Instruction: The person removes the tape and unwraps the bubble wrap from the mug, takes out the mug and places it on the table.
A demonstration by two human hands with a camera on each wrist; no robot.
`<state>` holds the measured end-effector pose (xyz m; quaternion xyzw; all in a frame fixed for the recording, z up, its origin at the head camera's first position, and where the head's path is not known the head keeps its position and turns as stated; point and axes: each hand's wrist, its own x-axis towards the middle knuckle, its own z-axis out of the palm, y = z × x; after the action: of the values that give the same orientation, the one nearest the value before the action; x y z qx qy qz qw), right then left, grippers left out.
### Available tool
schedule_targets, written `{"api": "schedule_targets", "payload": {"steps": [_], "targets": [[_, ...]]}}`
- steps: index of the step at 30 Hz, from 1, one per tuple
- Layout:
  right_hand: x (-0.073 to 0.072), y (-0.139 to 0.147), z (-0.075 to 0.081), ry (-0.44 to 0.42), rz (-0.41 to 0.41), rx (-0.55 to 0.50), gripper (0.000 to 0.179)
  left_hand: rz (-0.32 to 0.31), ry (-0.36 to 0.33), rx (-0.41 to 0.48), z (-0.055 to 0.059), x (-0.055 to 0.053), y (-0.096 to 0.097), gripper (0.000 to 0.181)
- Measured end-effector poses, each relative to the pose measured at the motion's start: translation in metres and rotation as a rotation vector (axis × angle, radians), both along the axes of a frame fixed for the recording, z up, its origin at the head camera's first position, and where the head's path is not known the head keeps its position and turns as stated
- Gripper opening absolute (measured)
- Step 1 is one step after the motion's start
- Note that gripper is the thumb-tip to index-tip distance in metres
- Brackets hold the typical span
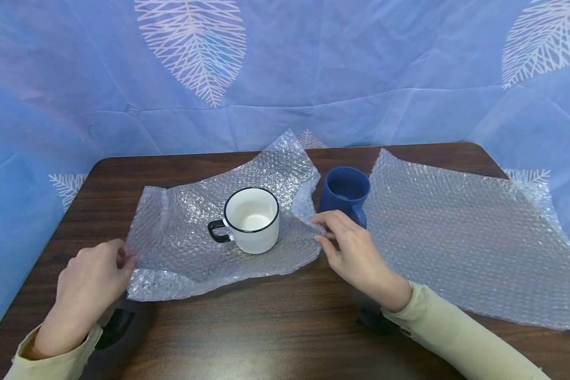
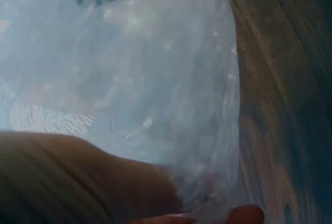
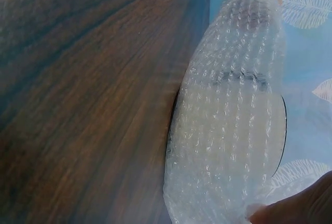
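Note:
A white mug point(image 1: 258, 241) with a black rim and black handle stands upright on a sheet of bubble wrap point(image 1: 185, 232), its handle pointing left. My left hand point(image 1: 90, 277) pinches the sheet's left edge between thumb and fingers. At the right edge, beside the mug, my right hand point(image 1: 353, 253) pinches a raised corner of the same sheet. In the left wrist view the bubble wrap point(image 2: 161, 53) runs up from the fingers, with part of the mug's dark handle at the top. The right wrist view has the mug blurred behind the lifted bubble wrap point(image 3: 228, 130).
A blue mug point(image 1: 332, 203) stands just behind my right hand, between the two sheets. A second sheet of bubble wrap point(image 1: 465, 243) covers the right side of the brown wooden table point(image 1: 247, 327). A blue patterned cloth point(image 1: 361, 63) hangs behind the table.

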<state>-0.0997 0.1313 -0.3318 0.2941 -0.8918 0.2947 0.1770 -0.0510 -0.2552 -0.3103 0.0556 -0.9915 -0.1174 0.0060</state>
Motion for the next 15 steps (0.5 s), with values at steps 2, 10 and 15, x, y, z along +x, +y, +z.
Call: {"api": "schedule_targets", "payload": {"steps": [2,10,15], "targets": [[0.0,0.0,0.0,-0.008,-0.001,0.0,0.03,0.003,-0.009,-0.003,0.0,0.0,-0.001,0.017],[0.0,0.001,0.001,-0.04,-0.002,-0.006,0.031,0.018,-0.056,-0.029,0.011,0.002,0.0,0.027],[0.002,0.001,0.003,-0.07,-0.026,-0.014,0.034,0.005,-0.021,-0.042,0.023,0.006,0.002,0.04]]}}
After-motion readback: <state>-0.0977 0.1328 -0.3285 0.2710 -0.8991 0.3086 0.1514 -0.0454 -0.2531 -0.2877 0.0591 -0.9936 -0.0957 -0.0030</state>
